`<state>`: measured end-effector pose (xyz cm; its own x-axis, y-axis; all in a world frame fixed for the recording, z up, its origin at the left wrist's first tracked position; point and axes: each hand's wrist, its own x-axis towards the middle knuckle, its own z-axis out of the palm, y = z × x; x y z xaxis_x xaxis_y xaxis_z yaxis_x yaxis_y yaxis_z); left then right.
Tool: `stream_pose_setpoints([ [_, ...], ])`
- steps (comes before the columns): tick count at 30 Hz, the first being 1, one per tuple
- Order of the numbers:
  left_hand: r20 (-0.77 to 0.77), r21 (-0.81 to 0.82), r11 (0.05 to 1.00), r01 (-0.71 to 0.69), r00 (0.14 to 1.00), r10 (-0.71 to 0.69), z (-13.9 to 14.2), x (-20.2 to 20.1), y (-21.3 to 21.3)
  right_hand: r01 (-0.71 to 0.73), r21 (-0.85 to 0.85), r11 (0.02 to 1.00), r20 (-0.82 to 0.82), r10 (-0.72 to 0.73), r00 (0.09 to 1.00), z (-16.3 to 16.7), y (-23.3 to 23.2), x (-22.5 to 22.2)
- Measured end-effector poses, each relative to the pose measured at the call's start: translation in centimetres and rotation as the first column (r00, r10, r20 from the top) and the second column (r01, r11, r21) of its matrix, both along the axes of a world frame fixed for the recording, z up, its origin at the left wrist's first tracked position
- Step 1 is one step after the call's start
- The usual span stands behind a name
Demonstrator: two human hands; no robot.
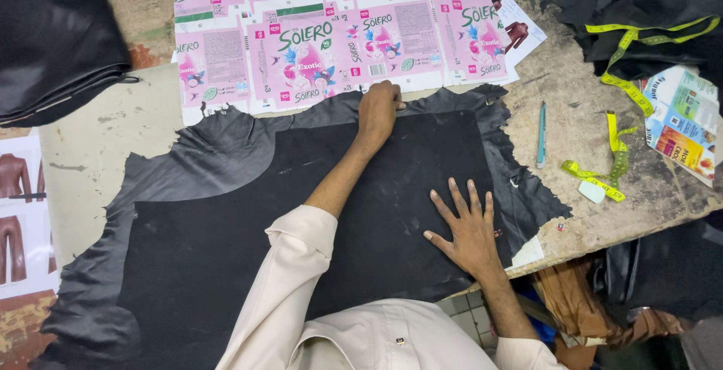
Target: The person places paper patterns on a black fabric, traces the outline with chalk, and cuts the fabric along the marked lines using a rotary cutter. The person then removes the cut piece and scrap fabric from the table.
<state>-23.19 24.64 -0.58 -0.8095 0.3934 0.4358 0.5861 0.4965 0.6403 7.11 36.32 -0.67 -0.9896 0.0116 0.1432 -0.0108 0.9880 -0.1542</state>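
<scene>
- A large black leather hide [188, 182] is spread over a worn worktable [580, 121], with a flat black rectangular panel [301, 227] laid on top of it.
- The panel's long axis is seen to run from the lower left up toward the upper right, reaching nearly to the far ragged edge of the hide.
- The left hand [378, 108] is stretched far forward at the panel's far edge, curled into a loose fist; whether something small is pinched inside it cannot be told.
- The right hand [468, 227] is pressed flat on the panel near its right edge, fingers spread, with nothing held.
- The far edge is thus met by the left hand, while the near right portion is pinned by the right hand, which lies closer to the body.
- Just beyond the left hand, flattened pink printed cartons [339, 39] are laid out, touching the hide's far edge.
- To the right, well apart from both hands, a teal pen [541, 135] and a yellow measuring tape [614, 155] are seen.
</scene>
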Motion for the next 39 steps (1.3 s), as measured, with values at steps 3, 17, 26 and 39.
stream_pose_setpoints([
  [3,-0.101,0.062,0.998,0.014,0.995,-0.008,-1.0,-0.3,0.2,0.0,0.002,1.0,0.005,0.0,1.0,-0.2,0.1,0.0],
  [17,-0.283,-0.015,0.997,0.082,0.956,-0.082,0.5,-1.7,-3.6,-0.016,-0.163,0.987,0.08,0.029,0.996,4.0,1.5,-0.9],
  [26,-0.288,-0.197,0.839,-0.508,0.848,0.446,1.8,0.2,-21.2,0.354,-0.393,0.849,-0.055,-0.406,0.912,4.0,12.2,-14.0],
  [39,-0.149,-0.008,0.972,-0.236,0.961,0.232,0.8,-1.7,-25.8,0.436,-0.233,0.869,-0.45,-0.494,0.744,-3.0,10.8,-20.0],
])
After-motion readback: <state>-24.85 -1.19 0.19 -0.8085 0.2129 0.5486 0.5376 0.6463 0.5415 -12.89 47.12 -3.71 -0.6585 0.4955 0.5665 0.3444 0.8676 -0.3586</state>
